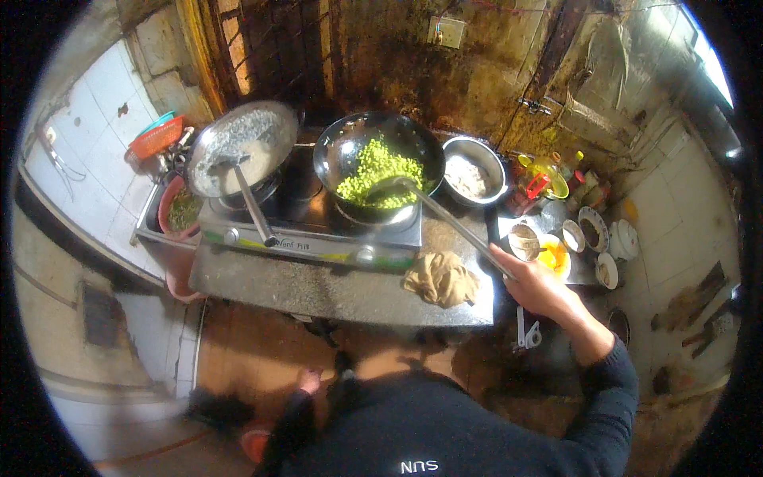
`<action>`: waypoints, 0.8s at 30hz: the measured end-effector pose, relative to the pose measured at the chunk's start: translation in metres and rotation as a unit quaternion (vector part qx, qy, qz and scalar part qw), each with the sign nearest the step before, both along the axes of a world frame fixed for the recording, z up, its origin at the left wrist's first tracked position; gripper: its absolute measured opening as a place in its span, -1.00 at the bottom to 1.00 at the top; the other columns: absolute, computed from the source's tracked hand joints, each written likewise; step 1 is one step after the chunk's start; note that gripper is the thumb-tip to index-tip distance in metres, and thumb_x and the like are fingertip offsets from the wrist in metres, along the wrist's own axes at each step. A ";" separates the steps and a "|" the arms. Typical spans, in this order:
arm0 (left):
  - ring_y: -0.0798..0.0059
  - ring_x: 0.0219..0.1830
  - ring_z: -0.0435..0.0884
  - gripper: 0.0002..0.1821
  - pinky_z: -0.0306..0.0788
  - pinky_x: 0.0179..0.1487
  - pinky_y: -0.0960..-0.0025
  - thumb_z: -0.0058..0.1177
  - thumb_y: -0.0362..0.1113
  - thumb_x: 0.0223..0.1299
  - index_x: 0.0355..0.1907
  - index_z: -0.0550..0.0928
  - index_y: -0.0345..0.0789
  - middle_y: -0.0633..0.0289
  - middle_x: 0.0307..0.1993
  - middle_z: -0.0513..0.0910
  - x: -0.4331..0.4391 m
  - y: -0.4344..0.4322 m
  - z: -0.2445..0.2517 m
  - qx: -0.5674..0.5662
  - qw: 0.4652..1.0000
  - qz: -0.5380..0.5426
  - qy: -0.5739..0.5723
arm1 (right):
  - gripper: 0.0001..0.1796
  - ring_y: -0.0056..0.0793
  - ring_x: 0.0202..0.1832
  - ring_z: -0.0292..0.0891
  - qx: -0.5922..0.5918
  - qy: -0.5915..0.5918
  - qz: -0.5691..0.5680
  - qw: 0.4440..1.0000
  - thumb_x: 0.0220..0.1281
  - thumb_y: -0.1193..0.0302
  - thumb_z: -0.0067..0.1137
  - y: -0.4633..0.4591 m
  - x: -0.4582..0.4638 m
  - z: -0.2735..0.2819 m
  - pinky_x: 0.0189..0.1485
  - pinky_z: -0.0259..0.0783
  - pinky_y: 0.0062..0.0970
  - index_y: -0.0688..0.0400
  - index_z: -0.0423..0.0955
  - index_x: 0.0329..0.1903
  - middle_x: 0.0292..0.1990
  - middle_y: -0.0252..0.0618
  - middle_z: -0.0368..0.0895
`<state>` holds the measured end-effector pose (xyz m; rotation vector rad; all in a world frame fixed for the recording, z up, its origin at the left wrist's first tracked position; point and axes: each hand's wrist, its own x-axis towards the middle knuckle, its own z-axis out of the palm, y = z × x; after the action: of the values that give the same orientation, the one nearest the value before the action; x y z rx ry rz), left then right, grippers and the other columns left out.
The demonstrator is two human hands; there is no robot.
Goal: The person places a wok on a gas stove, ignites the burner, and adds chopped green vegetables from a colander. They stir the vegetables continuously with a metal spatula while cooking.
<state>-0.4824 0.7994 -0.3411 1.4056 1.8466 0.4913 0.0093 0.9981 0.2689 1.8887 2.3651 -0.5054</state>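
Note:
My right hand (pixel 533 283) is closed around the long handle of a metal ladle (pixel 450 220). The ladle's bowl rests among chopped green vegetables (pixel 381 170) in a dark wok (pixel 340 143) on the right burner of a gas stove (pixel 322 247). Low at my side, away from the stove, hangs my left hand (pixel 310 380); its fingers are too small to make out. A second wok (pixel 277 122), holding a whitish liquid and another long-handled ladle (pixel 253 206), sits on the left burner. Below my right forearm lies a pair of white-handled scissors or a similar tool (pixel 532 335).
A crumpled tan cloth (pixel 441 279) lies on the counter's front part. Right of the wok stands a metal pot (pixel 501 173) with pale food, then bottles, small bowls and a bowl of orange-yellow liquid (pixel 554 256). A pink basin (pixel 173 206) and an orange basket (pixel 156 138) are at left.

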 end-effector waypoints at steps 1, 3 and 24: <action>0.22 -0.52 0.61 -0.58 0.40 -0.39 0.07 0.23 -0.01 0.23 -0.52 0.66 -0.36 0.05 -0.59 0.64 0.004 -0.001 0.013 -0.008 1.000 -0.001 0.004 | -0.25 0.08 -0.20 0.69 0.007 -0.037 0.008 0.999 0.25 0.47 0.02 0.017 -0.003 -0.019 -0.08 0.57 -0.06 -0.08 0.20 0.54 -0.23 0.21 0.69; 0.29 -0.58 0.56 -0.59 0.36 -0.47 0.17 0.18 -0.01 0.28 -0.54 0.64 -0.29 0.16 -0.64 0.61 0.009 -0.004 0.036 -0.054 0.998 0.035 -0.024 | -0.24 0.13 -0.35 0.65 0.039 -0.049 -0.004 0.998 0.24 0.45 -0.03 0.062 -0.011 -0.074 -0.22 0.54 0.04 -0.09 0.18 0.54 -0.43 0.20 0.63; 0.42 -0.62 0.49 -0.62 0.34 -0.53 0.28 0.01 -0.06 0.46 -0.44 0.62 -0.25 0.27 -0.61 0.57 -0.002 -0.020 0.069 -0.208 0.958 0.124 -0.152 | -0.18 0.10 -0.36 0.65 0.173 0.130 0.054 0.975 0.25 0.52 -0.10 0.126 -0.056 -0.167 -0.29 0.51 0.05 -0.15 0.05 0.59 -0.40 0.20 0.64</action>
<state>-0.4848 0.7791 -0.2723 0.7776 1.7492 0.3868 -0.0463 1.1245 0.1015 1.9075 2.8721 -0.3690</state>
